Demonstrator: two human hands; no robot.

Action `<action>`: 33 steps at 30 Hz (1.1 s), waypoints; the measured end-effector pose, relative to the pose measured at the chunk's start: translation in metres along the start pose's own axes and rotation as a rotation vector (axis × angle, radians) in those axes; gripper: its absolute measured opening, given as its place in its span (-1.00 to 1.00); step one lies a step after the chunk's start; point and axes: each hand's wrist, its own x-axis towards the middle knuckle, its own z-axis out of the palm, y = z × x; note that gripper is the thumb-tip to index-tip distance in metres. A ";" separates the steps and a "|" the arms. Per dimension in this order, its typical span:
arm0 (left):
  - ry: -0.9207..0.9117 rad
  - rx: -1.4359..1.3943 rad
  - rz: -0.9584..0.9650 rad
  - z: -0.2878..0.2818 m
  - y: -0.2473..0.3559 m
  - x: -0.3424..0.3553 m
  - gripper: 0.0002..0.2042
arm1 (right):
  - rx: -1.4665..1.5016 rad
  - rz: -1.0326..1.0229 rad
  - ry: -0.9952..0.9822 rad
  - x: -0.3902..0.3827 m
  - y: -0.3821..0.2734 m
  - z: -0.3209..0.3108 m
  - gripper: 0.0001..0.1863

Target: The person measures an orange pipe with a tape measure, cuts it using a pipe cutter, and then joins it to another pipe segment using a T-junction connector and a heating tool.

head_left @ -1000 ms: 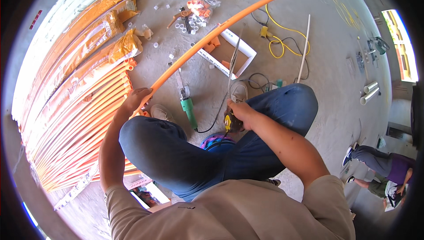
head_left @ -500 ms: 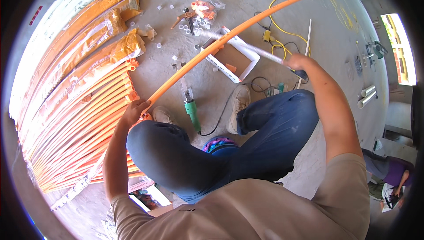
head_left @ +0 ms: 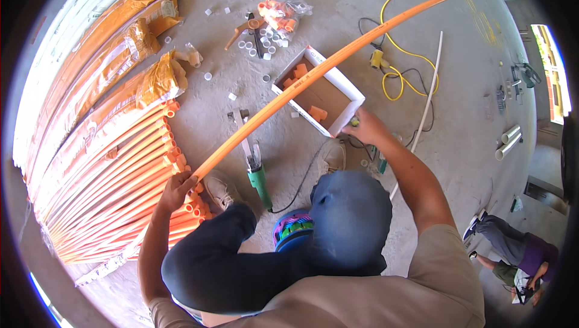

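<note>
I have the left hand (head_left: 177, 190) closed around the near end of an orange pipe (head_left: 300, 84), which slants away rightward, passing over a white box (head_left: 350, 114). My right hand (head_left: 367, 129) curls beside the box's near-right edge; I can't tell what it grips.

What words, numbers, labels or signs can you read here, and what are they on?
None is clear enough to quote.
Long orange pipe in the left hand: small dark print along it, too small to read.
White box: dark print on an outer side, too small to read.
Wrapped bundle: print on its wrapping, too blurred to read.
Any other marks are too small to tell.
</note>
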 end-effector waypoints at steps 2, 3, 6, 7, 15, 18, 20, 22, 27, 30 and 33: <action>0.030 0.006 -0.023 0.004 0.010 0.009 -0.60 | 0.004 -0.048 0.064 0.041 -0.024 0.014 -0.28; 0.035 0.002 -0.033 0.006 0.005 0.015 -0.61 | -0.092 -0.078 0.042 0.061 -0.036 0.018 -0.34; 0.054 -0.004 -0.045 0.013 0.009 0.027 -0.64 | -0.285 -0.083 -0.041 0.095 -0.058 0.026 -0.46; 0.052 0.002 -0.029 0.015 0.011 0.031 -0.63 | -0.354 -0.079 -0.059 0.102 -0.055 0.030 -0.47; 0.035 -0.030 -0.020 0.024 0.030 0.028 -0.67 | 0.033 -0.495 -1.047 0.068 -0.198 -0.096 -0.74; 0.010 -0.021 -0.091 0.038 0.023 0.034 -0.65 | 0.356 -0.286 -0.739 0.142 -0.245 -0.104 -0.68; -0.034 0.035 -0.116 0.042 0.031 0.037 -0.62 | 0.292 -0.176 -0.330 0.221 -0.261 -0.072 -0.29; -0.057 0.044 -0.137 0.048 0.031 0.036 -0.61 | 0.213 0.013 -0.162 0.287 -0.276 -0.027 -0.07; -0.046 0.021 -0.121 0.057 0.030 0.040 -0.62 | 0.039 0.147 -0.062 0.377 -0.295 0.045 0.24; -0.044 0.012 -0.134 0.052 0.025 0.033 -0.62 | 0.081 0.269 -0.011 0.373 -0.316 0.077 0.18; -0.057 0.000 -0.138 0.050 0.021 0.031 -0.61 | 0.010 0.347 0.082 0.372 -0.322 0.075 -0.04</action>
